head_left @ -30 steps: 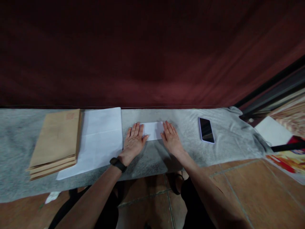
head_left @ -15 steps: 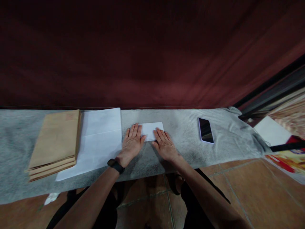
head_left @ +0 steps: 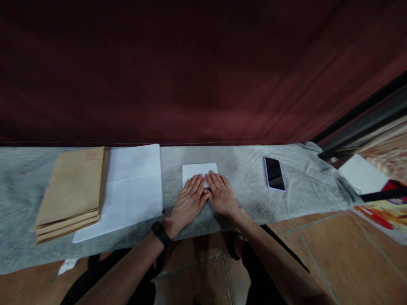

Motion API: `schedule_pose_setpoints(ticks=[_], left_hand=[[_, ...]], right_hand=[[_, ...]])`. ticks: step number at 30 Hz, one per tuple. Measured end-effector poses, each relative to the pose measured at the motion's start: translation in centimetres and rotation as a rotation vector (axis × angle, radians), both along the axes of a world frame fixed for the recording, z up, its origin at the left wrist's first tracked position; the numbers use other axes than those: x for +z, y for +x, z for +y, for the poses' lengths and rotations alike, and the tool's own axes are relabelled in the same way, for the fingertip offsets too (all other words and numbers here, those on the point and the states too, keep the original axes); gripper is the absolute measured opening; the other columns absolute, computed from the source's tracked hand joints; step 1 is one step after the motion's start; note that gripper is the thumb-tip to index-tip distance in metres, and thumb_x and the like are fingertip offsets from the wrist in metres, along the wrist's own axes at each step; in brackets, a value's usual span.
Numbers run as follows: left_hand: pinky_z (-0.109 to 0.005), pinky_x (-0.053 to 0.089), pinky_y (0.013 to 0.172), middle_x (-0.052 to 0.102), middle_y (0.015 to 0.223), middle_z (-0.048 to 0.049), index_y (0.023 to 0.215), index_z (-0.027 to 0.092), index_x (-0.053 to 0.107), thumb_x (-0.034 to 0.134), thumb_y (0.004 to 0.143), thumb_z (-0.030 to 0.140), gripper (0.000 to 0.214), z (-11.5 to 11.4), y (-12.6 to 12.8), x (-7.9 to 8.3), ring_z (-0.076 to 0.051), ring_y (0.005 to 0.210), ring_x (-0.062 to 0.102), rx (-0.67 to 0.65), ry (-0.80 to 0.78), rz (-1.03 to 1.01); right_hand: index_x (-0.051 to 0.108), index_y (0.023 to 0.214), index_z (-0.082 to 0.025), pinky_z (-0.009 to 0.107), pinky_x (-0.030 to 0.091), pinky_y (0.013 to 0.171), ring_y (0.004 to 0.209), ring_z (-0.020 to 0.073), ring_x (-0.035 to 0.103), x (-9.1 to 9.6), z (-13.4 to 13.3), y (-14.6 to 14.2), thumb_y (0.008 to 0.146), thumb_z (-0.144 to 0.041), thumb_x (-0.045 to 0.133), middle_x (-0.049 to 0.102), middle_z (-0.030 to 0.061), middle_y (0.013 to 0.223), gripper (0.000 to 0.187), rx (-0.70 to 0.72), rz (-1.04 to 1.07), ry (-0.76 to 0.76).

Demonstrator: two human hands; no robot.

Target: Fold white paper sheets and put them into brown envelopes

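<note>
A small folded white paper (head_left: pixel 194 170) lies on the grey cloth-covered table (head_left: pixel 241 169) in front of me. My left hand (head_left: pixel 189 200), with a black band at the wrist, lies flat with fingers stretched over the paper's near edge. Beside it, touching thumb to thumb, my right hand (head_left: pixel 221 195) also lies flat and open on the paper's near right part. Only the far half of the paper shows beyond my fingertips.
A stack of white sheets (head_left: pixel 130 188) lies left of my hands, and a pile of brown envelopes (head_left: pixel 73 190) further left. A dark phone (head_left: pixel 274 173) rests on the cloth to the right. A dark red curtain (head_left: pixel 203 72) hangs behind the table. Tiled floor lies below.
Both hands slid inward from the paper's two ends and now meet at its middle, side by side. The paper stayed in place.
</note>
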State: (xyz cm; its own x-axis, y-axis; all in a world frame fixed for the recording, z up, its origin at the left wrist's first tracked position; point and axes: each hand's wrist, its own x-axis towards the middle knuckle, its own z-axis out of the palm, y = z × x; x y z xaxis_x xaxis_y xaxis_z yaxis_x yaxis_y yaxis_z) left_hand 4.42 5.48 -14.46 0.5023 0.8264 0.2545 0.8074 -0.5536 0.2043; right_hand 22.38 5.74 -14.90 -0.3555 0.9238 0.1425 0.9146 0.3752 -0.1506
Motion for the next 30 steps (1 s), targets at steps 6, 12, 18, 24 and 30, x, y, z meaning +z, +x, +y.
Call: schedule_pose_setpoints(ticks=[6,12,18,24,30], left_hand=[[-0.047,0.029,0.127,0.034,0.165,-0.0167,0.156,0.01,0.038,0.038,0.104,0.048,0.064,-0.3,-1.1,0.0,-0.027,0.156,0.027,0.034,0.001,0.041],[-0.049,0.031,0.125,0.034,0.165,-0.0194,0.156,0.008,0.038,0.041,0.102,0.05,0.069,-0.7,-2.1,-0.2,-0.03,0.155,0.028,0.075,-0.003,0.064],[-0.049,0.03,0.126,0.033,0.164,-0.0226,0.155,0.002,0.037,0.042,0.101,0.052,0.074,-1.0,-2.7,-0.5,-0.032,0.154,0.029,0.116,-0.002,0.089],[-0.051,0.031,0.125,0.03,0.165,-0.0209,0.158,0.008,0.034,0.046,0.101,0.052,0.073,-1.1,-3.0,-0.5,-0.032,0.155,0.027,0.118,0.0,0.075],[-0.053,0.033,0.123,0.025,0.169,-0.0132,0.157,0.028,0.041,0.055,0.099,0.048,0.063,-1.1,-3.0,0.2,-0.033,0.156,0.023,0.094,-0.021,0.075]], right_hand=[[0.033,0.16,-0.013,0.048,0.024,0.127,0.155,0.026,0.029,-0.2,-0.2,0.7,0.107,-0.043,0.038,0.031,0.0121,0.167,0.062,-0.014,0.023,0.01],[0.032,0.16,-0.012,0.048,0.024,0.127,0.155,0.027,0.03,-0.1,-0.3,1.5,0.107,-0.043,0.037,0.033,0.0126,0.166,0.062,-0.038,0.038,-0.001],[0.033,0.16,-0.01,0.05,0.021,0.127,0.155,0.0287,0.028,0.0,-0.3,2.4,0.107,-0.043,0.036,0.033,0.0128,0.166,0.062,-0.063,0.024,-0.033],[0.031,0.161,-0.011,0.053,0.022,0.127,0.156,0.0296,0.027,-0.2,-0.5,3.1,0.107,-0.047,0.034,0.033,0.014,0.166,0.065,-0.08,0.045,-0.04],[0.033,0.16,-0.009,0.055,0.021,0.127,0.155,0.0309,0.027,0.0,-0.3,3.1,0.107,-0.047,0.034,0.032,0.0159,0.166,0.065,-0.09,0.055,-0.023]])
